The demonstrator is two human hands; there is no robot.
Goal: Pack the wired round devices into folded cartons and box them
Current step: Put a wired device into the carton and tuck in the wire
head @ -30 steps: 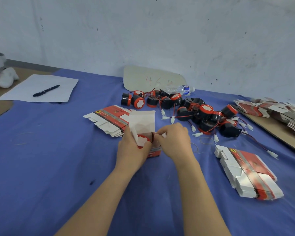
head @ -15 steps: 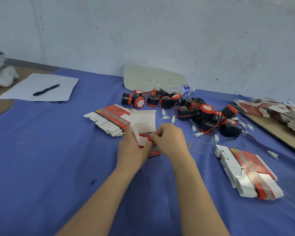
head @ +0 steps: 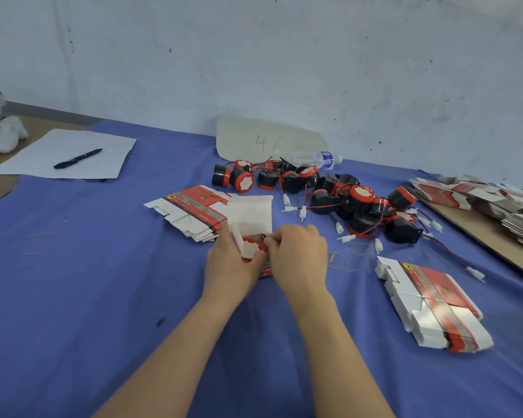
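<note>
Writing: card [head: 269, 140] at 12 o'clock reads "46".
Device [head: 252, 247]: sits in carton [head: 251, 214], between both grips.
Left grip [head: 231, 260]: closed on carton.
Right grip [head: 298, 251]: pinching device's wire.

Two forearms are showing bare from the lower edge up to the wrists, no sleeve covering either. The left hand [head: 233, 263] and right hand [head: 299, 251] are wearing no gloves, rings or watch.

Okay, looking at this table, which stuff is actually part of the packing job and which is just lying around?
Part of the job:
open carton with a round device in it, held by both hands
pile of wired devices
flat carton stacks

Just lying about:
pen on paper
water bottle
rubber bands
</note>
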